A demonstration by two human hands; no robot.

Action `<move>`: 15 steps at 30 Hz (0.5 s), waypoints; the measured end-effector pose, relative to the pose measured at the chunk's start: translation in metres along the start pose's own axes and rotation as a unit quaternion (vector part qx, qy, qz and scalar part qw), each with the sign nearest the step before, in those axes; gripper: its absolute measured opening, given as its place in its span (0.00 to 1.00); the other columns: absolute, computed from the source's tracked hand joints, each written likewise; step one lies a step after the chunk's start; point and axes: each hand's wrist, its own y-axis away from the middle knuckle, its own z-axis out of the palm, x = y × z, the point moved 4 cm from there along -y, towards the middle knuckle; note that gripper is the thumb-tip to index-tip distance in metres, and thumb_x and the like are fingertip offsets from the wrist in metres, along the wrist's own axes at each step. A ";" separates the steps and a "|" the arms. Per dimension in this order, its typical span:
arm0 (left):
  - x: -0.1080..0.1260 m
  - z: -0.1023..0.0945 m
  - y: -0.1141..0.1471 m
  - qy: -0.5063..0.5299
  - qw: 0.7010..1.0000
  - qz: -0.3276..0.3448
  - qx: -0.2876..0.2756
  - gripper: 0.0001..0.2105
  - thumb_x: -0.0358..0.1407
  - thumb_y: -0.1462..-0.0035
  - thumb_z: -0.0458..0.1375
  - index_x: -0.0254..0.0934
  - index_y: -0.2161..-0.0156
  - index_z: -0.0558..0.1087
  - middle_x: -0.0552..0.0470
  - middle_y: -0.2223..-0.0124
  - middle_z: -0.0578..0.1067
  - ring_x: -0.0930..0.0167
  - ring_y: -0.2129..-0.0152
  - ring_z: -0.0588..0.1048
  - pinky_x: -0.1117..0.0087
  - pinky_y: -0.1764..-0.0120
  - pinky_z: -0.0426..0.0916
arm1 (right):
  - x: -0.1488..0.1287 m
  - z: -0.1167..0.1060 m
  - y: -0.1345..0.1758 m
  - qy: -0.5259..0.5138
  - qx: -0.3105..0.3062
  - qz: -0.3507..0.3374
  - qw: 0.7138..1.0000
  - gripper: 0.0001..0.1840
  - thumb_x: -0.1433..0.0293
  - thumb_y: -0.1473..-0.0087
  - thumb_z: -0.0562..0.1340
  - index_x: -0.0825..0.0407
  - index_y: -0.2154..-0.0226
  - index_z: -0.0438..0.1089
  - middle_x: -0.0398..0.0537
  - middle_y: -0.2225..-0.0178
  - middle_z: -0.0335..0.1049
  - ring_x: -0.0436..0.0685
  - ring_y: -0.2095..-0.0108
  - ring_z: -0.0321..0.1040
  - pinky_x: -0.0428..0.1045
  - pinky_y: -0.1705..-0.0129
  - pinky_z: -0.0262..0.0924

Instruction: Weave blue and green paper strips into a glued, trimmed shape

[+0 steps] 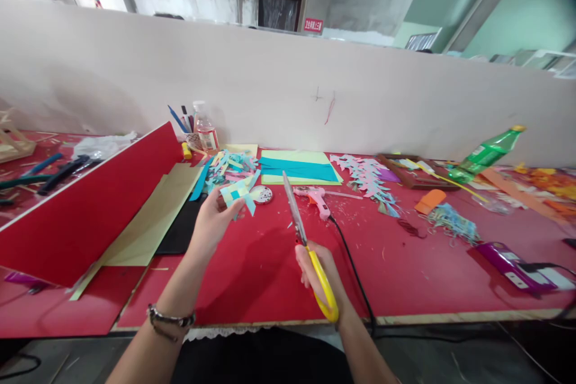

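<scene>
My left hand (pixel 216 216) pinches a small piece of cut paper (pixel 238 194) in pale yellow and light blue, with strips sticking out from it. In my right hand (pixel 321 273) is a pair of scissors (pixel 310 240) with yellow handles, its blades pointing away from me and looking closed. Beyond the scissors lies a pink glue gun (pixel 317 199) with its black cord running toward the table's front edge. Behind my left hand is a heap of cut paper strips (pixel 229 165) in blue, pink and cream. A white spotted round item (pixel 263 195) shows beside the held paper.
Teal strips lie on pale yellow sheets (pixel 301 180) near the white partition (pixel 288 90). A red board (pixel 108 204) leans at left. To the right are pink paper cutouts (pixel 360 174), a tilted green bottle (pixel 488 153) and a purple power strip (pixel 513 267).
</scene>
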 end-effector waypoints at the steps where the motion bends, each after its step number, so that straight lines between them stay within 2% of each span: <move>1: -0.005 -0.004 -0.003 -0.024 1.000 -0.009 -0.016 0.18 0.36 0.64 0.65 0.35 0.64 0.68 0.56 0.77 0.73 0.75 0.81 0.71 0.76 0.76 0.66 | 0.001 -0.003 0.001 -0.010 0.004 0.005 1.000 0.23 0.50 0.49 0.51 0.52 0.80 0.53 0.35 0.87 0.48 0.44 0.87 0.51 0.42 0.84 0.46; 3: -0.018 -0.011 -0.009 -0.077 0.995 -0.038 -0.051 0.19 0.35 0.67 0.65 0.35 0.65 0.68 0.56 0.79 0.73 0.73 0.83 0.70 0.75 0.78 0.64 | 0.004 -0.010 0.002 -0.037 0.014 0.017 0.999 0.23 0.50 0.49 0.50 0.52 0.79 0.54 0.35 0.87 0.48 0.44 0.87 0.51 0.42 0.85 0.46; 5: -0.029 -0.015 -0.016 -0.137 0.986 -0.036 -0.093 0.17 0.35 0.67 0.65 0.34 0.67 0.70 0.56 0.82 0.71 0.73 0.85 0.69 0.77 0.82 0.60 | 0.007 -0.015 0.003 -0.073 0.023 0.027 0.997 0.24 0.48 0.49 0.50 0.52 0.79 0.55 0.35 0.88 0.49 0.44 0.88 0.51 0.42 0.85 0.47; 7: -0.038 -0.020 -0.021 -0.155 0.982 -0.037 -0.105 0.12 0.34 0.68 0.65 0.34 0.73 0.71 0.55 0.84 0.70 0.72 0.86 0.68 0.77 0.83 0.57 | 0.009 -0.019 0.004 -0.121 0.029 0.041 0.991 0.25 0.47 0.50 0.50 0.52 0.79 0.55 0.35 0.89 0.49 0.44 0.88 0.49 0.41 0.85 0.46; 11: -0.047 -0.022 -0.028 -0.166 0.979 -0.030 -0.114 0.07 0.33 0.67 0.64 0.35 0.82 0.69 0.54 0.84 0.70 0.71 0.84 0.69 0.77 0.81 0.57 | 0.016 -0.021 0.003 -0.200 0.026 0.072 0.977 0.26 0.46 0.51 0.50 0.52 0.80 0.56 0.34 0.91 0.49 0.43 0.89 0.48 0.41 0.87 0.44; 15: -0.052 -0.025 -0.037 -0.162 0.983 -0.010 -0.084 0.08 0.34 0.69 0.65 0.36 0.82 0.70 0.52 0.81 0.72 0.67 0.79 0.70 0.73 0.76 0.63 | 0.021 -0.019 0.002 -0.241 0.008 0.068 0.968 0.26 0.46 0.50 0.49 0.52 0.81 0.56 0.33 0.91 0.47 0.42 0.91 0.45 0.40 0.88 0.41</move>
